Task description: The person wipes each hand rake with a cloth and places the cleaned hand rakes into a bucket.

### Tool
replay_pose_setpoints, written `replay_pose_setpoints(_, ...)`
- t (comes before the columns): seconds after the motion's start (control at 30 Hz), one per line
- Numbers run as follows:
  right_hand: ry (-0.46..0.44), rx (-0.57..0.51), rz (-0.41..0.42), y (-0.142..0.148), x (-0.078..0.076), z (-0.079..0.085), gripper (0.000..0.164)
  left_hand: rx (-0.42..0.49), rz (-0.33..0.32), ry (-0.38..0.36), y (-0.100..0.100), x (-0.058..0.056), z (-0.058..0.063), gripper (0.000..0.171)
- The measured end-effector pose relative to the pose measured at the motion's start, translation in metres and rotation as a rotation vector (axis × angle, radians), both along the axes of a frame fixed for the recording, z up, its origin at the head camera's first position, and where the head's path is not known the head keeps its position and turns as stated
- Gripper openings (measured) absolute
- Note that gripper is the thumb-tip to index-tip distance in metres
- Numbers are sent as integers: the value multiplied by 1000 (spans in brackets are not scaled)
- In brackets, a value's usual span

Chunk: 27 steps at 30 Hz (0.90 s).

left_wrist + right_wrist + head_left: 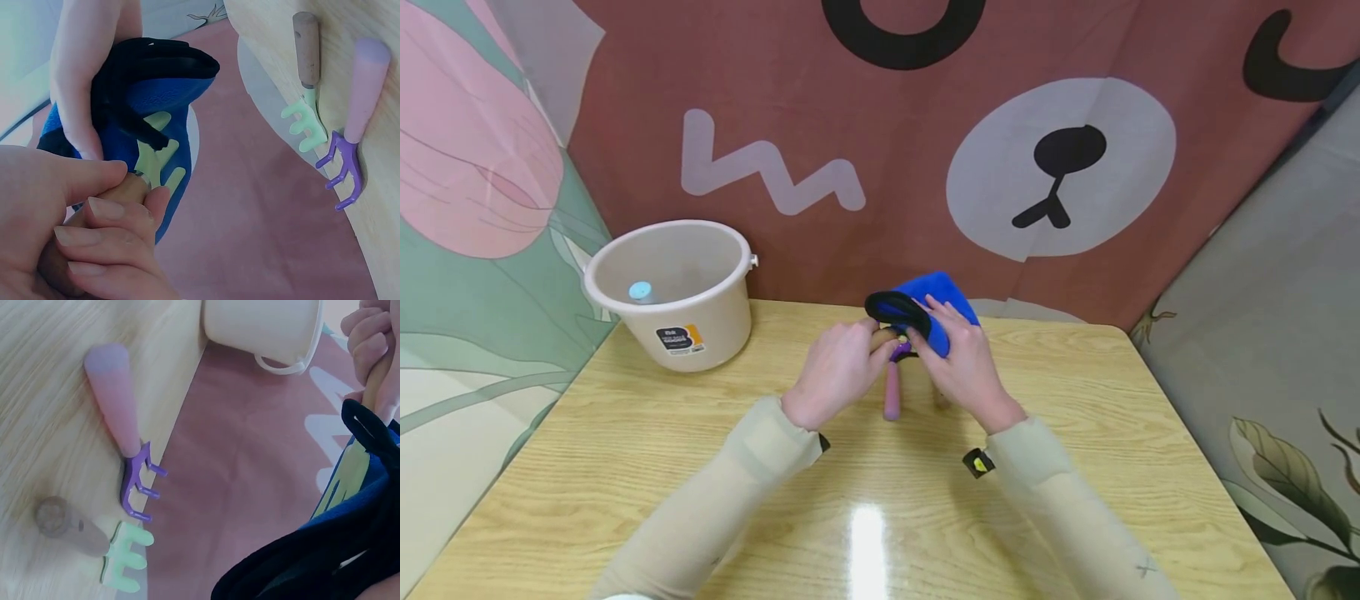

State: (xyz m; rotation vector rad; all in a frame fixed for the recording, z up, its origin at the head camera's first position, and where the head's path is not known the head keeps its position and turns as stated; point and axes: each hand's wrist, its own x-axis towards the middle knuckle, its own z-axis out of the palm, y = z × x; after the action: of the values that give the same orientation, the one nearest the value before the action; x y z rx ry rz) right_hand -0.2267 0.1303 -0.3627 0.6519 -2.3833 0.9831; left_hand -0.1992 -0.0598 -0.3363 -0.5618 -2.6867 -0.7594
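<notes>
In my left hand (842,358) I grip the wooden handle (128,187) of a small garden fork, whose pale yellow-green tines (164,156) lie against a blue cloth (178,119) with black edging. That cloth, in my right hand (966,358), bunches around the fork head, its black edging (891,307) standing up as a loop. Below the hands on the table lies a small purple hand rake (131,487) with a pink handle (114,394). Beside it is a light green hand fork (128,553) with a brown handle (69,525).
An off-white bucket (718,325) stands at the back left of the wooden table (1037,500), a light blue round-ended thing (640,291) inside it. Behind the table's far edge hangs a printed reddish-brown cloth backdrop (910,150).
</notes>
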Motion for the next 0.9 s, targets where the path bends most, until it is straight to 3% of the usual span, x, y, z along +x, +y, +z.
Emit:
replay_pose_setpoints(0.27,-50,-42,14,-8,11,6,48,12,-3,-19,0,-1,1,25)
replay_pose_setpoints(0.43,-30,-56,43,-12,15,10,48,26,2,-6,0,-2,1,26)
replay_pose_setpoints(0.73,-7,21,71,-11,9,11,50,28,22,59,1,-3,0,25)
replay_pose_setpoints(0.9,-7,21,44,-10,4,8,49,25,19,72,1,-3,0,27)
